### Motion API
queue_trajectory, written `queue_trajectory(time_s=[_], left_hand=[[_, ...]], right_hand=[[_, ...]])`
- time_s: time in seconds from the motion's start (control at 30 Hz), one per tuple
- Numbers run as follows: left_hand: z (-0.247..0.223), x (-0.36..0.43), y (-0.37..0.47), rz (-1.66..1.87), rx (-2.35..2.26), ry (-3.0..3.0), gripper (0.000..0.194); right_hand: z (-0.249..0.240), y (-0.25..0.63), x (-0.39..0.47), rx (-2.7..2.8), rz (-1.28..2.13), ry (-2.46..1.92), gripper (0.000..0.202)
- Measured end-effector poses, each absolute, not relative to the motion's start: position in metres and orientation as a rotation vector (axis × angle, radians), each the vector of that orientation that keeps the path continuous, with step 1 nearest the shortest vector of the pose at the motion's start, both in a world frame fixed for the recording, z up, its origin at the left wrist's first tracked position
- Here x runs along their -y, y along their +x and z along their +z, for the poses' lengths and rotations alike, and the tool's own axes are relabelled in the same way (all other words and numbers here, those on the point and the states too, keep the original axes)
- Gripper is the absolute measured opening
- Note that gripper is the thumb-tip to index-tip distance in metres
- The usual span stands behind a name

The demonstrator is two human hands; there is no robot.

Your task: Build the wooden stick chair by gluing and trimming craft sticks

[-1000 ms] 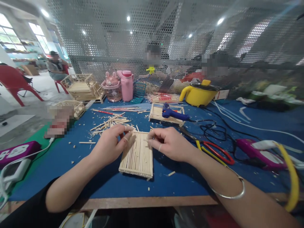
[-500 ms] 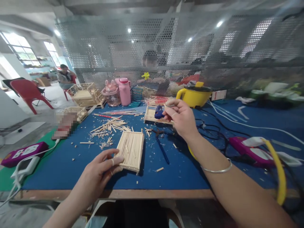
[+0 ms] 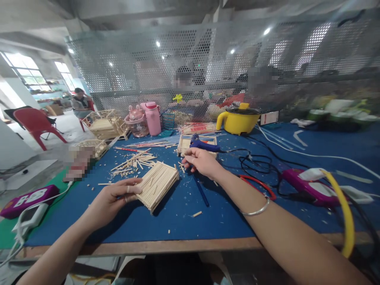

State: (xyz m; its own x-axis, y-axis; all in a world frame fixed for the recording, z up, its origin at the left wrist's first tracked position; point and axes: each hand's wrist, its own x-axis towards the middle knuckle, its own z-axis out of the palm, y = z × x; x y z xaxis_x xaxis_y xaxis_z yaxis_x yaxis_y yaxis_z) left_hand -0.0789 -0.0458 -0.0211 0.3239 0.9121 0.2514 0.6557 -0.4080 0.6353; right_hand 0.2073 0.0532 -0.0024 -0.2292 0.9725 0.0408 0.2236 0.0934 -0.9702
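Note:
My left hand (image 3: 114,198) grips the left edge of a flat panel of glued wooden sticks (image 3: 158,183) and tips it up off the blue table (image 3: 225,213). My right hand (image 3: 201,162) lies further back, fingers curled over the head end of a blue-handled tool (image 3: 201,192) that lies on the table. Just behind that hand, a blue glue gun (image 3: 204,145) rests on a small wooden stick frame (image 3: 184,145).
Loose sticks (image 3: 133,160) are scattered at left of centre. Red-handled scissors (image 3: 258,184), black cables (image 3: 255,158) and a purple device (image 3: 305,182) lie to the right. A yellow pot (image 3: 239,118) and pink bottles (image 3: 152,116) stand before a mesh screen, with people behind it.
My right hand left the panel, reached up toward the glue gun, then came down onto the blue-handled tool. My left hand shifted to the panel's left edge and tilted it.

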Motion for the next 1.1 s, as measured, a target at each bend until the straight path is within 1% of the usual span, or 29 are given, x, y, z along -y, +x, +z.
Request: queue_trajectory(time_s=[0.17,0.37,0.63,0.73,0.83,0.93,1.0,1.1], left_hand=[[-0.022,0.026,-0.084,0.804,-1.339,2.189,0.032],[-0.03,0.0,-0.088,0.798,-1.326,2.209,0.037],[-0.024,-0.012,-0.084,0.793,-1.229,2.191,0.032],[-0.011,-0.01,-0.087,0.793,-1.224,2.126,0.031],[0.003,-0.013,-0.084,1.024,-1.289,2.009,0.035],[0.01,-0.023,-0.069,1.361,-1.321,1.902,0.038],[0.011,-0.028,-0.054,1.504,-1.334,1.865,0.037],[0.008,-0.027,-0.031,1.56,-1.253,1.969,0.031]], right_hand=[[0.0,0.201,-0.045,1.718,1.357,-1.316,0.013],[0.005,0.205,-0.043,1.803,1.408,-1.377,0.014],[0.006,0.211,-0.047,1.805,1.414,-1.41,0.009],[0.005,0.213,-0.051,1.752,1.303,-1.399,0.009],[0.006,0.219,-0.057,1.706,1.117,-1.285,0.011],[0.01,0.223,-0.056,1.754,0.838,-1.089,0.011],[0.014,0.222,-0.049,1.811,0.623,-0.972,0.012],[0.02,0.213,-0.032,1.892,0.338,-0.87,0.02]])
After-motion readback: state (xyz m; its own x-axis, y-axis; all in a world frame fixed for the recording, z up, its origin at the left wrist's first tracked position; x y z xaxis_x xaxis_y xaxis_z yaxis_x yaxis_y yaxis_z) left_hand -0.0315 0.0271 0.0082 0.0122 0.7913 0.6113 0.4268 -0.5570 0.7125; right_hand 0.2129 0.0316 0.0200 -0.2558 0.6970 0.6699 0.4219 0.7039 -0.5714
